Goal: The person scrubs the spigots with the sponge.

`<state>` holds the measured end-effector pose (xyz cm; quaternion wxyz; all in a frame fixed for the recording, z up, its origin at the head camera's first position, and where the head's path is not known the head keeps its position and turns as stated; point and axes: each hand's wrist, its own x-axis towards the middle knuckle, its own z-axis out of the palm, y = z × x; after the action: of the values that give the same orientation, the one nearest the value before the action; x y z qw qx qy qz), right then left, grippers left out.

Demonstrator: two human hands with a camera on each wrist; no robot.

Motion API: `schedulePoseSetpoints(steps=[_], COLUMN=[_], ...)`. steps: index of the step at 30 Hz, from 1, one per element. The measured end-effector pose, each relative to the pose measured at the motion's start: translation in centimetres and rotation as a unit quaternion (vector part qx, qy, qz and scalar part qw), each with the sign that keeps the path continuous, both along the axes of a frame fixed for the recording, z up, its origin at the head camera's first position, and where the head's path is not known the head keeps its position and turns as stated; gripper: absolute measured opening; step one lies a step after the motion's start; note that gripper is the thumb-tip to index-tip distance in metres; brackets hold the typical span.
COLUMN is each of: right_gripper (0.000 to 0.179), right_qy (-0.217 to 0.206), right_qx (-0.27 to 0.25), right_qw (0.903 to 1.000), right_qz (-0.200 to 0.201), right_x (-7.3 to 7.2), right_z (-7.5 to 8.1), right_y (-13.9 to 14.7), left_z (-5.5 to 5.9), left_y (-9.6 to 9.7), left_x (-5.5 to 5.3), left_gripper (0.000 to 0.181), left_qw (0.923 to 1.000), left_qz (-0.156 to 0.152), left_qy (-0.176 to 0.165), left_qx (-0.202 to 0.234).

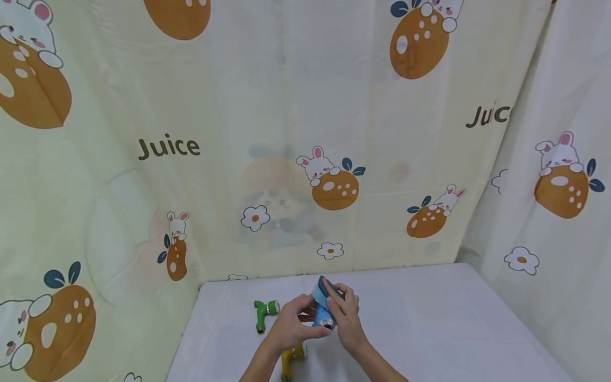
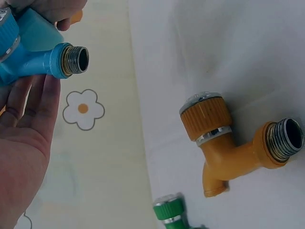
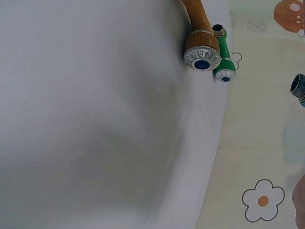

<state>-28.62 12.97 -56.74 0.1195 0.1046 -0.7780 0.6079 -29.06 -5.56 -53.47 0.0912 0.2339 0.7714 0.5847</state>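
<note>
A blue water tap (image 1: 323,316) with a threaded metal end is held up over the table by my left hand (image 1: 292,324). In the left wrist view the fingers lie beneath the tap's blue body (image 2: 33,65). My right hand (image 1: 349,321) holds a two-tone blue sponge (image 1: 318,295) against the upper part of the tap. Part of that sponge (image 2: 39,32) shows behind the tap in the left wrist view. The right wrist view catches only an edge of a hand and the tap's threaded end (image 3: 298,86).
An orange-yellow tap (image 2: 224,155) lies on the white table (image 1: 429,329) below my hands. Farther back and to the left lies a green tap (image 1: 261,314). A printed curtain (image 1: 267,106) hangs behind the table and along its sides.
</note>
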Motion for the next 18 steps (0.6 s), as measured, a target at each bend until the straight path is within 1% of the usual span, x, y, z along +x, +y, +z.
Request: schedulePoseSetpoints(steps=[4, 9, 12, 15, 16, 18], right_gripper=[0.043, 0.045, 0.047, 0.047, 0.047, 0.046], right_qy=[-0.007, -0.023, -0.026, -0.019, -0.014, -0.008], right_qx=[0.008, 0.004, 0.002, 0.009, 0.012, 0.017], right_qw=[0.9999, 0.9997, 0.9996, 0.9996, 0.9994, 0.9991], right_qz=[-0.004, -0.003, -0.006, -0.021, -0.028, -0.037], right_x=[-0.17, -0.35, -0.50, -0.61, -0.61, -0.51], right_z=[-0.02, -0.14, -0.24, -0.33, -0.37, -0.38], right_y=[-0.02, 0.05, 0.12, 0.23, 0.26, 0.22], left_z=[-0.19, -0.40, -0.47, -0.49, -0.52, -0.57], left_y=[-0.03, 0.02, 0.04, -0.04, -0.12, -0.36], left_x=[-0.10, -0.06, 0.05, 0.11, 0.12, 0.10], left_gripper=[0.052, 0.067, 0.079, 0.086, 0.087, 0.087], left_qw=[0.9999, 0.9999, 0.9997, 0.9991, 0.9990, 0.9985], left_qz=[-0.009, -0.012, -0.016, -0.019, -0.015, 0.004], left_qy=[0.006, -0.001, -0.020, -0.039, -0.042, -0.054], left_qx=[-0.004, -0.006, -0.007, -0.005, -0.004, 0.000])
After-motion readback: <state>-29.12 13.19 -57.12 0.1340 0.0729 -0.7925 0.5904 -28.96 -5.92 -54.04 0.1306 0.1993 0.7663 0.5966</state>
